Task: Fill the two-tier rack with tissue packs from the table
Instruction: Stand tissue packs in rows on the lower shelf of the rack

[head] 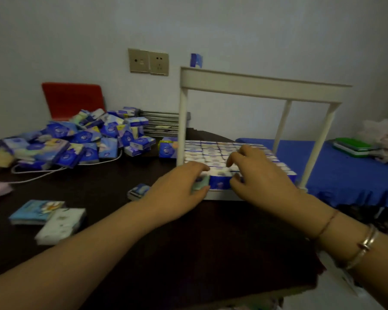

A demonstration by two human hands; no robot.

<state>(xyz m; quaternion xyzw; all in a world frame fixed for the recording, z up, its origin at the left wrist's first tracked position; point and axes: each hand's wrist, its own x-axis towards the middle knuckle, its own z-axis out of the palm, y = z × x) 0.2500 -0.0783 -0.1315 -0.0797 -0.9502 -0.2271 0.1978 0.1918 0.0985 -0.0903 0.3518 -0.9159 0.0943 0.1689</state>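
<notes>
- The rack's (264, 86) lower tier is standing open at the front between two white posts (182, 121); the upper shelf is limiting headroom above it.
- Packed tissue rows (211, 153) are occupying nearly the whole lower tier, and both hands are blocking its front edge.
- A pile of packs (76, 139) and a white cable (43, 173) are obstructing the table's (188, 253) far left.
- Loose packs (52, 218) are lying near left.
- The dark near-centre tabletop is offering free passage.
</notes>
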